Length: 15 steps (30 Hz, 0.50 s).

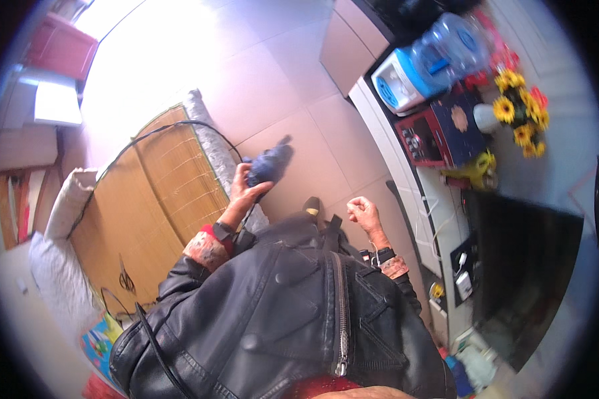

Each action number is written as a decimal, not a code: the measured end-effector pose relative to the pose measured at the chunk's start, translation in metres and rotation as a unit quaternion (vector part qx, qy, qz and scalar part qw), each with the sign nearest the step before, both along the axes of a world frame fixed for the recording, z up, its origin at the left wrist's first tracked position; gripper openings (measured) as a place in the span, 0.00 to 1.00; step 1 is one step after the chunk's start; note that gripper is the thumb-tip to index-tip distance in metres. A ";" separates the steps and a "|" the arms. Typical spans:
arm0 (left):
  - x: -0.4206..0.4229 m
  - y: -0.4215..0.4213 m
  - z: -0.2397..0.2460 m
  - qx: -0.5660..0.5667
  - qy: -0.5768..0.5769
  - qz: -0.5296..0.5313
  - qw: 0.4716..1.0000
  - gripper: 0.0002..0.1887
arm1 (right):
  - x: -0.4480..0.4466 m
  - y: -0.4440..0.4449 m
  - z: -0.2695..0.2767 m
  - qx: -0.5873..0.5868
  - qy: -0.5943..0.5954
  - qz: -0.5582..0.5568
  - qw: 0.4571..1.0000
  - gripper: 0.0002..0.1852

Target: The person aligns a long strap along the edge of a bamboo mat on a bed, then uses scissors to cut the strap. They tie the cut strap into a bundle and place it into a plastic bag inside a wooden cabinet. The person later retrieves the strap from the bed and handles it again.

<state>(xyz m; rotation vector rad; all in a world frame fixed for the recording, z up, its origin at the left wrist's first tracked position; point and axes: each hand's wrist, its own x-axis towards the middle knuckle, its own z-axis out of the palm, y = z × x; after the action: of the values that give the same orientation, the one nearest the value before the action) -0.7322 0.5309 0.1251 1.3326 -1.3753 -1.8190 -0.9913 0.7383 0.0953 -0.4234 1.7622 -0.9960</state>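
My left hand point(248, 188) is closed around a bundle of dark blue cloth point(272, 162), which hangs over the tiled floor beside the sofa's edge. The cloth's far end is blurred. A black cable point(179, 122) arcs across the mat-covered sofa and passes behind the cloth or hand. On the other side of my body, my right hand point(363, 212) is held over the floor with its fingers curled in and nothing visible in them. A thin white cord lies at the right wrist.
The sofa seat has a bamboo mat point(154, 184), with scissors point(126, 279) on it. To the right, a long cabinet point(384, 114) bears a water dispenser point(399, 82), a red-fronted box point(422, 139), a vase of yellow flowers point(486, 118) and a television point(524, 269).
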 end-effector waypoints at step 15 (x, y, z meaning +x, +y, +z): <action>-0.163 -0.241 0.088 -0.414 -0.139 0.016 0.899 0.32 | -0.086 -0.418 0.106 -0.191 -0.225 0.308 0.905 0.30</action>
<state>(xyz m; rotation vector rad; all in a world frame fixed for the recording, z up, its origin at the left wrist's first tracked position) -0.8953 0.2901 0.2128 1.1254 -1.9453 -0.8210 -1.0774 0.3199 0.2013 -0.8598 0.9153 -0.8748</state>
